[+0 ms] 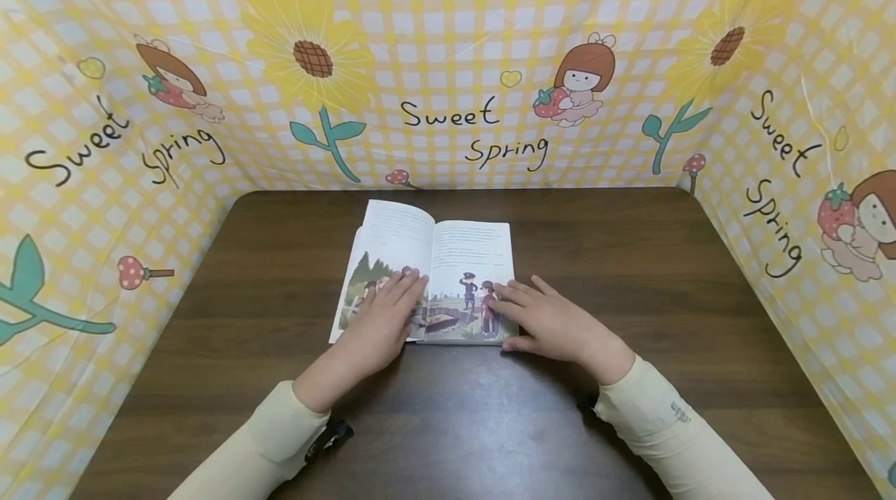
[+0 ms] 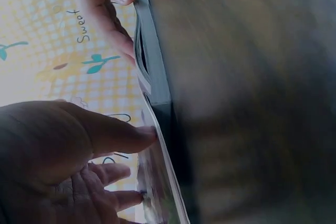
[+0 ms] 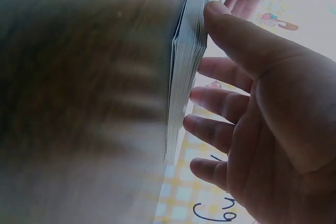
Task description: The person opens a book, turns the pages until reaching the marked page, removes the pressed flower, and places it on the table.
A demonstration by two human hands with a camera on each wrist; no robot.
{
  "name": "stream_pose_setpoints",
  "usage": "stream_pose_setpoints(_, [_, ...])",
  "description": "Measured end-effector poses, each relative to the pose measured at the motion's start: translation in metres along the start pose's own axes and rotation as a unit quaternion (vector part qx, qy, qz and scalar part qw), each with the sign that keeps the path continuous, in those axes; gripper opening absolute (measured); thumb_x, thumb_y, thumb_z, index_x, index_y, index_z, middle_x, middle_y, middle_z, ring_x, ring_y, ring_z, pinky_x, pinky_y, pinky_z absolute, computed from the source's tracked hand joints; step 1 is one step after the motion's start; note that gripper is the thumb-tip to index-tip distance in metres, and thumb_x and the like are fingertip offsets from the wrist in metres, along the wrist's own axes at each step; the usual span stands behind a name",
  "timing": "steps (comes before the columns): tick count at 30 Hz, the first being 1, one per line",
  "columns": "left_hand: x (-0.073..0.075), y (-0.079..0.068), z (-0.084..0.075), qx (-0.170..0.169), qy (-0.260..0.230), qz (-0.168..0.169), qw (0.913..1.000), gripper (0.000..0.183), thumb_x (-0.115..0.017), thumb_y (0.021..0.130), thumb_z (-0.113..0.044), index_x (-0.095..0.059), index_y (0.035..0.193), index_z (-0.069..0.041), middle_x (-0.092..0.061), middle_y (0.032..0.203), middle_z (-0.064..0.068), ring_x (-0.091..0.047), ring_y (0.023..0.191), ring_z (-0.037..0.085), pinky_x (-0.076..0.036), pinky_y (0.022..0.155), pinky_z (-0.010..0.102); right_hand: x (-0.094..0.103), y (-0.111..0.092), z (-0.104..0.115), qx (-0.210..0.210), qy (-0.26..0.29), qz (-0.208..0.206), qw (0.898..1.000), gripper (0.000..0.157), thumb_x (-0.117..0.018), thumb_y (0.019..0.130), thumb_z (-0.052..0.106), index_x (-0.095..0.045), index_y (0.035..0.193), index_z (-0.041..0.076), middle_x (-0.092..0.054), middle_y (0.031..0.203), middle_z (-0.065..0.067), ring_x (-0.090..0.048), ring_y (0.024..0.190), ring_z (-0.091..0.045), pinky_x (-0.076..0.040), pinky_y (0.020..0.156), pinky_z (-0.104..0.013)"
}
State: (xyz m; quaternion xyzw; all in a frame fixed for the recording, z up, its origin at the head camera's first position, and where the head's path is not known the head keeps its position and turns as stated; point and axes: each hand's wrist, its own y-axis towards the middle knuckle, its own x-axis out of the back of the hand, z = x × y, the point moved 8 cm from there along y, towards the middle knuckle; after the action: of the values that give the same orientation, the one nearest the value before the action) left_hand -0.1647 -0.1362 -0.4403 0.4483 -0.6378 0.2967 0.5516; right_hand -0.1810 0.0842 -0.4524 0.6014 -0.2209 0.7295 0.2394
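Note:
An illustrated book [image 1: 465, 251] lies open on the dark wooden table, text above and coloured pictures below on both pages. My left hand [image 1: 381, 321] rests on the left page with its fingers stretched towards the spine. On the right page's outer edge lie the fingers of my right hand [image 1: 553, 321], its thumb by the lower corner. Seen from the right wrist, the thick page block [image 3: 186, 72] stands beside the spread fingers of the right hand [image 3: 262, 103]. In the left wrist view, the left hand's thumb [image 2: 123, 135] touches the book's near edge [image 2: 157, 61].
The wooden table [image 1: 280, 251] extends around the book on all sides. A yellow checked cloth [image 1: 448, 33] with flowers, cartoon girls and lettering stands as walls at the back, left and right. A dark strap [image 1: 329, 438] sits at the left sleeve's cuff.

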Motion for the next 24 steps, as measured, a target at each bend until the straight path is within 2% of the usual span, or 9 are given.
stream_pose_setpoints(5, [-0.006,-0.001,0.002,-0.012,-0.029,0.034,0.9989,0.072,-0.069,0.095,-0.006,-0.036,0.159,-0.008,-0.035,0.163,0.02,-0.032,0.15,0.044,-0.034,0.113,0.068,0.001,0.002,0.0,0.0,-0.001,0.008,1.0,0.069,-0.069,0.096,0.048,-0.05,0.153,0.013,-0.041,0.162,-0.011,-0.039,0.149,-0.035,-0.023,0.12,-0.065])
stream_pose_setpoints(12, [-0.01,-0.001,0.005,-0.018,-0.046,0.072,0.9961,0.068,-0.064,0.098,-0.007,-0.034,0.159,-0.005,-0.033,0.162,0.026,-0.031,0.15,0.047,-0.029,0.12,0.059,0.002,0.005,0.001,0.008,-0.022,0.016,1.0,0.064,-0.067,0.098,0.046,-0.053,0.151,0.014,-0.045,0.16,-0.012,-0.043,0.147,-0.036,-0.026,0.12,-0.063])
stream_pose_setpoints(16, [-0.01,0.0,0.006,-0.006,-0.055,0.084,0.995,0.062,-0.06,0.1,-0.011,-0.039,0.157,-0.005,-0.033,0.162,0.026,-0.03,0.15,0.047,-0.028,0.12,0.059,0.004,0.004,0.007,0.024,-0.081,0.009,0.996,0.05,-0.067,0.099,0.04,-0.064,0.141,0.014,-0.056,0.15,-0.011,-0.053,0.139,-0.033,-0.035,0.116,-0.059])
stream_pose_setpoints(19, [-0.011,0.001,0.006,0.006,-0.057,0.088,0.9945,0.058,-0.061,0.101,-0.021,-0.044,0.155,-0.006,-0.033,0.162,0.025,-0.03,0.15,0.047,-0.029,0.12,0.058,0.008,0.004,0.016,0.049,-0.138,-0.008,0.989,0.035,-0.071,0.098,0.027,-0.07,0.132,0.016,-0.066,0.139,-0.007,-0.064,0.127,-0.029,-0.045,0.11,-0.056])
stream_pose_setpoints(24, [-0.009,0.004,0.002,0.036,-0.062,0.081,0.9942,0.06,-0.067,0.099,-0.038,-0.053,0.148,-0.007,-0.034,0.162,0.024,-0.03,0.15,0.048,-0.03,0.118,0.063,0.011,0.003,0.025,0.064,-0.176,-0.022,0.982,0.042,-0.079,0.087,0.009,-0.072,0.127,0.02,-0.07,0.133,-0.003,-0.068,0.12,-0.024,-0.05,0.105,-0.053])
